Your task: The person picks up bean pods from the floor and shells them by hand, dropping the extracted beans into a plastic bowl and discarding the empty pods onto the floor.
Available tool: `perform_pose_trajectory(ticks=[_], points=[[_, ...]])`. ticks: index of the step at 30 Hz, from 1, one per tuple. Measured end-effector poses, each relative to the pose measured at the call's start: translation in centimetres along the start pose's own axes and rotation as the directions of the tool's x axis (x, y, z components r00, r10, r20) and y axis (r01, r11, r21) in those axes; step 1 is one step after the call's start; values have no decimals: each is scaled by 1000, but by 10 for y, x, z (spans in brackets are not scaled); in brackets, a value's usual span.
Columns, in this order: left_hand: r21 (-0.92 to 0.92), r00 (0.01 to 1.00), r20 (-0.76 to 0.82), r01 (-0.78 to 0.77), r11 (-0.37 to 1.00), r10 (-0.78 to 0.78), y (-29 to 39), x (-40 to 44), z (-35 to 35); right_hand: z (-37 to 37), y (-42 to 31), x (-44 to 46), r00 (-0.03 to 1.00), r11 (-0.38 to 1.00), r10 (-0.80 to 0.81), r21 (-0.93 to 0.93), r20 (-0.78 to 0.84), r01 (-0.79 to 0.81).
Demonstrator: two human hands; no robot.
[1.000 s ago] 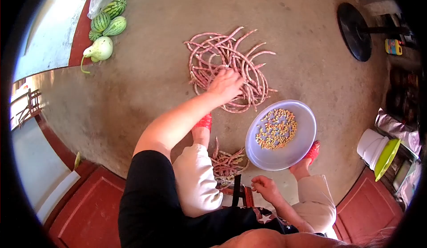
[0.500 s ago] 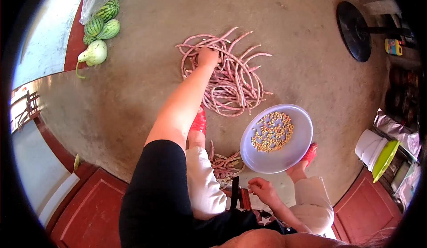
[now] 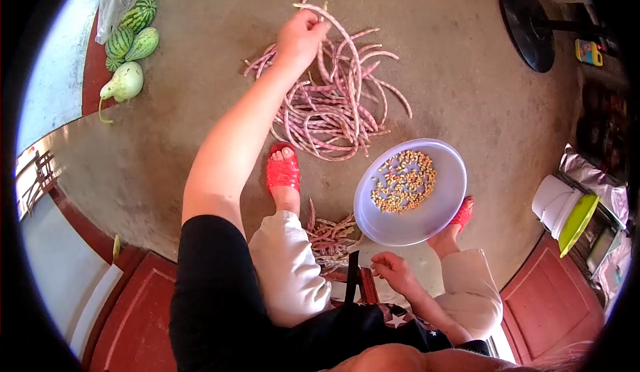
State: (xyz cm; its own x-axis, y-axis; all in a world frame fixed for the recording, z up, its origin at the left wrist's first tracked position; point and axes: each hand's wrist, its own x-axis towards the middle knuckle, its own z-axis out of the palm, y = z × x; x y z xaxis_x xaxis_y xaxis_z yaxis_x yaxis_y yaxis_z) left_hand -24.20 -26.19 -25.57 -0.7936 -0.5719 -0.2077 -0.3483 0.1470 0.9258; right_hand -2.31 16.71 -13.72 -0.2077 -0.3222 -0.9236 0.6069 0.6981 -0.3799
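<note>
My left hand (image 3: pixel 301 39) is closed on a long purple-streaked bean pod (image 3: pixel 342 31), raised at the far edge of a loose pile of long bean pods (image 3: pixel 327 115) on the floor. The raised pod arches to the right, back over the pile. My right hand (image 3: pixel 395 271) is near my lap, fingers curled; whatever they may hold is hidden. Just beyond it stands a pale lavender bowl (image 3: pixel 440 222) with shelled beans (image 3: pixel 405 181) spread over its bottom. A smaller heap of split-looking pods (image 3: pixel 328 239) lies between my feet, left of the bowl.
My feet in red sandals (image 3: pixel 283 169) flank the bowl. Striped watermelons (image 3: pixel 120 42) and a pale gourd (image 3: pixel 125 82) line the left edge. A black round-based stand (image 3: pixel 527 25), a yellow bottle (image 3: pixel 588 53) and a white bucket (image 3: pixel 553 199) are at right.
My left hand has risen out of the pile and moved away from me, lifting a pod with it. Some pods have shifted. My right hand has stayed nearly still.
</note>
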Motion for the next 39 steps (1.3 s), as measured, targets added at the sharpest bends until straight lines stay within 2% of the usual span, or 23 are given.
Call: perform_pose_trajectory(ticks=[2,5,7,8,9,10,11,13,14,15,16,17,19,21,22,23,25,27,32,34,35,38,39], points=[[-86,987,-78,-145,986,139,18,-9,-11,0,2,1,1000,1000,-11,-6,-1,11],[-64,965,-97,-252,966,245,58,-42,-30,-1,-8,-1,1000,1000,24,16,8,-24],[-105,897,-224,-411,906,381,83,-60,-35,0,-5,-1,997,995,74,58,16,-75],[-63,850,-218,-503,862,480,95,-66,-41,0,4,2,1000,1000,10,19,8,-10],[-65,851,-215,-502,863,479,101,-69,-43,0,9,2,999,998,-54,-22,0,54],[190,776,-119,-595,781,620,106,-71,-44,1,9,1,999,998,-53,-22,-2,53],[419,692,13,-659,624,722,108,-72,-44,1,4,0,1000,1000,-30,3,-5,30],[628,806,328,-576,523,493,74,-62,-32,0,-2,-2,1000,1000,-10,26,-11,10],[667,797,413,-595,449,441,32,-46,-22,0,-5,-2,1000,1000,-3,23,-11,3],[711,845,471,-534,457,254,4,-40,-14,1,-7,-2,1000,1000,4,22,-10,-4],[689,838,521,-524,501,160,-27,-34,-11,2,-8,-2,1000,1000,4,22,-11,-3],[688,839,521,-523,503,160,-52,-34,-7,2,-9,-2,1000,999,30,21,0,-30],[741,870,489,-381,554,-56,-84,-37,1,1,-9,-3,998,998,60,20,8,-60],[728,876,476,-340,596,-82,-101,-43,0,2,-9,-4,1000,996,6,93,20,-8],[713,881,462,-298,634,-105,-81,-49,-2,1,-12,-5,1000,995,0,98,16,-2],[737,874,485,-396,547,-21,-61,-60,-3,1,-18,-7,999,994,30,105,16,-31],[708,784,614,-599,374,93,-65,-59,-6,1,-20,-6,998,992,59,112,18,-61],[749,804,590,-578,324,69,-55,-54,-14,2,-14,-6,998,993,56,108,19,-57],[787,817,528,-574,226,232,-10,-54,-58,7,2,-8,999,998,-26,57,-23,28],[783,861,381,-495,378,338,4,-64,-70,12,4,-10,999,996,-32,88,-30,34],[781,857,384,-500,375,344,6,-70,-71,13,-1,-13,998,998,-42,55,-36,44],[608,988,157,-99,788,3,8,-88,-71,18,7,-16,996,997,-72,7,-48,72],[609,988,154,-101,787,8,-5,-91,-70,20,11,-16,994,995,-95,-8,-55,95]])
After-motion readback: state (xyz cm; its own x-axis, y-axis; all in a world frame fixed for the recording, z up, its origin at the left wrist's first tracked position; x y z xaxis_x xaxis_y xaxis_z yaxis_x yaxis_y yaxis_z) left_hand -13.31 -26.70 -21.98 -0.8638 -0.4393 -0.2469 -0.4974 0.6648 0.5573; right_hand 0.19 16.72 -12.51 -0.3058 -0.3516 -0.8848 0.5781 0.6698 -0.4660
